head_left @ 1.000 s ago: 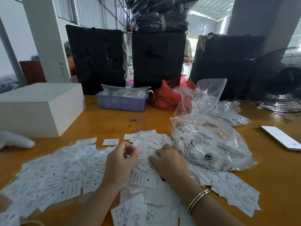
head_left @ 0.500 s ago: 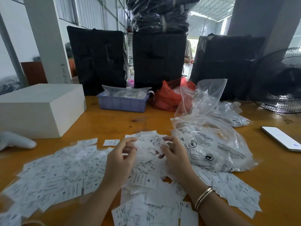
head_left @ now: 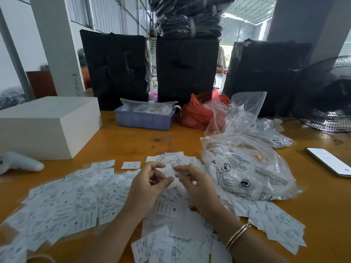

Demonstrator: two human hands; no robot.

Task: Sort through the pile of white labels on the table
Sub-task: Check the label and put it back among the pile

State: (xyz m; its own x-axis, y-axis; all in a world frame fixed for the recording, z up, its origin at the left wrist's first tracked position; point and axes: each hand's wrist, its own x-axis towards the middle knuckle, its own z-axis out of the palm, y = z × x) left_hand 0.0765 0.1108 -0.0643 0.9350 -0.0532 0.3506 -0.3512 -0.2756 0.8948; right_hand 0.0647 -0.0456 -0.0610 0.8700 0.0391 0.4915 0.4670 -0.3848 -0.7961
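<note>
We see the pile of labels (head_left: 79, 204) spread across the near side of the table (head_left: 129, 141), left of a clear bag (head_left: 252, 168). Above its middle, the left hand (head_left: 146, 185) and right hand (head_left: 197, 185) together pinch one label (head_left: 170, 170) between curled fingertips.

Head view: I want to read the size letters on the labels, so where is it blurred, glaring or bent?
Head view: labels smear toward the lower left edge; letters near the hands stay readable; phone screen glares white; the pillars bow from wide-angle distortion; fingertips of the left hand look soft.
</note>
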